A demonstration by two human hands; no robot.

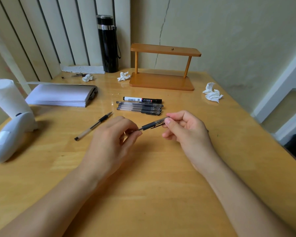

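Note:
A clear gel pen with a black rubber grip [151,124] is held between both hands above the middle of the wooden table [161,177]. My left hand [112,135] pinches its tip end. My right hand [184,129] grips the barrel end with thumb and curled fingers. Behind the hands lie several capped gel pens [139,108] in a neat row, with a black-and-white marker [142,100] just beyond them. One uncapped pen [94,125] lies slanted to the left of my left hand.
A wooden two-level stand [162,81] sits at the back, a black flask [108,44] to its left. A paper stack [61,95] and a white tissue-roll holder [9,120] occupy the left side. Crumpled tissues [212,93] lie at the right and back.

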